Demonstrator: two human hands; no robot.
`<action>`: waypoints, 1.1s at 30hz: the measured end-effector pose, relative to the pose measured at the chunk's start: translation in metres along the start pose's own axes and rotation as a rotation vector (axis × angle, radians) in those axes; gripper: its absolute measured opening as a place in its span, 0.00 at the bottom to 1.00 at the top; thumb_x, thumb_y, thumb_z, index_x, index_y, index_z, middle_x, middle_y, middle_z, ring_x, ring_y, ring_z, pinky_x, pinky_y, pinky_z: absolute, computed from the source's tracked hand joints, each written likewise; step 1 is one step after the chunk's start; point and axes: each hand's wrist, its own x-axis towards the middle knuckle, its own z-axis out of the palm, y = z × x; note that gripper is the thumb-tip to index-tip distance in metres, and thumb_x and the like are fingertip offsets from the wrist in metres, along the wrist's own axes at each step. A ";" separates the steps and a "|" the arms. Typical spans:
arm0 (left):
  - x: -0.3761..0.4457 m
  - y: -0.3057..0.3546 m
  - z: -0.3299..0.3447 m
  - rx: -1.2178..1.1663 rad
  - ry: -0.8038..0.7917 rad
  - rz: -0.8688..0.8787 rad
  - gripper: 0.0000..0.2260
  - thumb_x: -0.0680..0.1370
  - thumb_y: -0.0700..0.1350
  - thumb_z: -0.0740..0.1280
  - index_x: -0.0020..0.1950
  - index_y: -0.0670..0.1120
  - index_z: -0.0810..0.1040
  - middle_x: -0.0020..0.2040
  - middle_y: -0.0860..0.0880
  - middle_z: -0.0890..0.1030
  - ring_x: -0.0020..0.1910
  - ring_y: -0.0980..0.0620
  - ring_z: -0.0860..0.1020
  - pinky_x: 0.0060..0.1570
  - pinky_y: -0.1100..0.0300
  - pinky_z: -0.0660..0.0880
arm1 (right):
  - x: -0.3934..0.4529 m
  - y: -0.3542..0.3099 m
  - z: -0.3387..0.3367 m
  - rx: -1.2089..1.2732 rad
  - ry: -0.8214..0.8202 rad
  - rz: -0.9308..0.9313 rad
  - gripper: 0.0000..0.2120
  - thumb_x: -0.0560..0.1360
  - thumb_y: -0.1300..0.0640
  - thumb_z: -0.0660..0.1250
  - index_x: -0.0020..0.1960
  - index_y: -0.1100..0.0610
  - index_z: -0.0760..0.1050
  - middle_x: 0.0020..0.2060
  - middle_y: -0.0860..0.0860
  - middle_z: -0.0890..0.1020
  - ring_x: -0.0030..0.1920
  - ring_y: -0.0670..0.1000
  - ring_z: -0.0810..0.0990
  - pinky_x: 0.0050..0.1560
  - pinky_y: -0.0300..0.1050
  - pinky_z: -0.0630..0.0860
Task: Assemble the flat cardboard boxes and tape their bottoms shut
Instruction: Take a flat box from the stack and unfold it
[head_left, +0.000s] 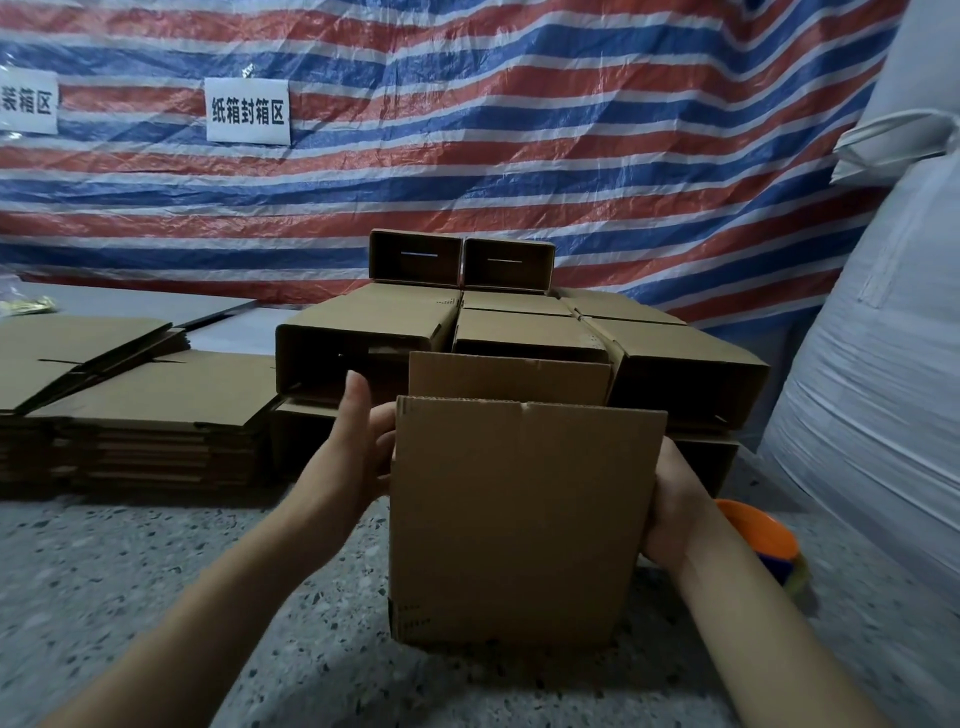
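Two hands hold one cardboard box (519, 525) upright on the speckled floor (156, 571), directly in front of the person. The left hand (358, 441) presses against the box's left side with the thumb raised and the fingers laid along the wall. The right hand (670, 504) clasps the right side, fingers wrapped behind the panel and hidden from view. The box's near flap stands vertical, and a far flap rises behind it; whether the bottom is taped cannot be told. Just beyond the box sits a stack of assembled boxes (519, 332) lying on their sides, open ends facing the person, with two smaller open boxes (462, 260) set on top, side by side and touching. To the left, a pile of flat cardboard blanks (130, 405) rests on the floor, well apart from the held box. Near the right forearm lies an orange tape dispenser (763, 535), partly hidden by the arm. A striped red, white and blue tarpaulin (519, 130) hangs behind, carrying two white printed signs (248, 110). Large white bulk sacks (883, 364) stand at the right.
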 end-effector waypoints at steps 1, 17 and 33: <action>-0.001 0.001 -0.003 0.015 -0.051 0.024 0.43 0.65 0.81 0.54 0.63 0.51 0.80 0.59 0.46 0.83 0.60 0.45 0.80 0.61 0.43 0.73 | 0.000 0.000 0.000 0.000 0.003 -0.001 0.32 0.84 0.49 0.51 0.25 0.50 0.78 0.24 0.47 0.76 0.24 0.44 0.76 0.26 0.38 0.75; 0.000 0.000 0.009 0.202 0.116 0.062 0.12 0.78 0.59 0.62 0.46 0.54 0.80 0.40 0.56 0.80 0.39 0.60 0.78 0.40 0.64 0.72 | -0.010 -0.004 0.002 0.068 0.027 -0.076 0.31 0.72 0.29 0.62 0.66 0.47 0.78 0.58 0.56 0.85 0.56 0.57 0.85 0.47 0.51 0.82; 0.004 -0.002 0.002 0.172 0.220 0.172 0.23 0.71 0.54 0.69 0.64 0.70 0.71 0.57 0.66 0.77 0.56 0.59 0.78 0.46 0.61 0.76 | -0.009 -0.023 -0.008 -0.114 -0.157 -0.121 0.21 0.70 0.55 0.70 0.62 0.43 0.79 0.64 0.49 0.79 0.59 0.54 0.83 0.51 0.47 0.82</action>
